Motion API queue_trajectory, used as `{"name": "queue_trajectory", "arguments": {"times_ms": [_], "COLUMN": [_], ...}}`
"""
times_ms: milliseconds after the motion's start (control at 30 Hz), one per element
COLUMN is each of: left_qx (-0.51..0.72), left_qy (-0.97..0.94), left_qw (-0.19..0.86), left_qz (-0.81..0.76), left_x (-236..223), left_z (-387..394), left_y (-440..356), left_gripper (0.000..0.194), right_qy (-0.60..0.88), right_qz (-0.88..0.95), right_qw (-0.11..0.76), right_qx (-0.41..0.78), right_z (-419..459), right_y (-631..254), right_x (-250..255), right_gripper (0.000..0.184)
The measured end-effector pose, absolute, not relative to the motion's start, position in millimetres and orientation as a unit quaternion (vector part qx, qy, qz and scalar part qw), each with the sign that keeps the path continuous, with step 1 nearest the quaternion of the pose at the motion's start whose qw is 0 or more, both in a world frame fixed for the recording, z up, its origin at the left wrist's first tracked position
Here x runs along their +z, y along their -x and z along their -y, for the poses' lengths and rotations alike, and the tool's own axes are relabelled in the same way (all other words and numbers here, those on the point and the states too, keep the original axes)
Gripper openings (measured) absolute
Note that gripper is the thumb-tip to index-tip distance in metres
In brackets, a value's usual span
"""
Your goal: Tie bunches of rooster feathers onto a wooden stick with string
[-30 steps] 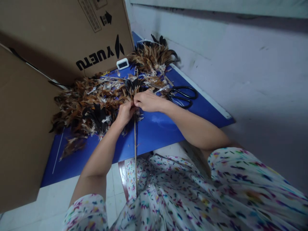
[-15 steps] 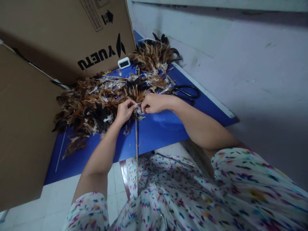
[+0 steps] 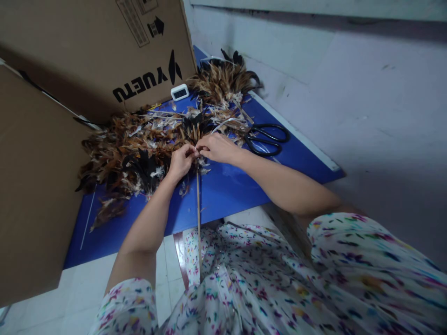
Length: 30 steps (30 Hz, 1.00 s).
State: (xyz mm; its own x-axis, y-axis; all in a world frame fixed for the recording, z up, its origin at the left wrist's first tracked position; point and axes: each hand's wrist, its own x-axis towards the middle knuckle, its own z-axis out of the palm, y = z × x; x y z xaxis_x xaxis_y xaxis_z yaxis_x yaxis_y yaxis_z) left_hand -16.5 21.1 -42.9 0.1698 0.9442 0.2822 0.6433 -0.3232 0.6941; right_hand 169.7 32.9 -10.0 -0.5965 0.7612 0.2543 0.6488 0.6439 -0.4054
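Observation:
A thin stick (image 3: 199, 200) runs from my lap up to a tuft of brown and black feathers (image 3: 195, 130), like a feather duster. My left hand (image 3: 180, 164) is closed in a pinch at the base of that tuft. Fingertip to fingertip with it, my right hand (image 3: 217, 147) is closed too. A pale narrow strip (image 3: 223, 123) curves out from behind the right hand; the pinched part is hidden by my fingers. Black-handled scissors (image 3: 267, 139) lie right of my right wrist. Loose white down hangs just below the fingertips.
Loose brown and black feathers (image 3: 118, 149) cover the left of the blue tabletop (image 3: 230, 186). Another feather bundle (image 3: 223, 81) lies at the back by the wall. A small white digital clock (image 3: 179, 92) stands before a large cardboard box (image 3: 91, 51).
My right hand moved away to the right and down from my left, then came back to meet it at the stick. The pale strip now arches higher. My left hand stays by the tuft.

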Motion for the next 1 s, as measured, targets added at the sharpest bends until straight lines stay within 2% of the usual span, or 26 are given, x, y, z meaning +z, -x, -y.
{"name": "queue_trajectory", "arguments": {"times_ms": [533, 667, 1000], "left_qx": [0.347, 0.356, 0.364], "left_qy": [-0.732, -0.727, -0.722], "left_qw": [0.216, 0.220, 0.247], "left_qz": [-0.545, -0.544, -0.534], "left_x": [-41.8, -42.8, -43.1], "left_z": [-21.6, -22.3, -22.9], "left_y": [15.5, 16.0, 16.4], "left_gripper": [0.005, 0.006, 0.007], "right_qy": [0.381, 0.373, 0.378], "right_qz": [0.889, 0.895, 0.890], "right_qw": [0.208, 0.205, 0.214], "right_qx": [0.148, 0.130, 0.141], "right_z": [-38.4, -38.1, -39.0], "right_y": [-169.4, -168.1, -168.2], "right_x": [-13.8, -14.5, -15.1], "right_gripper": [0.027, 0.022, 0.025]}}
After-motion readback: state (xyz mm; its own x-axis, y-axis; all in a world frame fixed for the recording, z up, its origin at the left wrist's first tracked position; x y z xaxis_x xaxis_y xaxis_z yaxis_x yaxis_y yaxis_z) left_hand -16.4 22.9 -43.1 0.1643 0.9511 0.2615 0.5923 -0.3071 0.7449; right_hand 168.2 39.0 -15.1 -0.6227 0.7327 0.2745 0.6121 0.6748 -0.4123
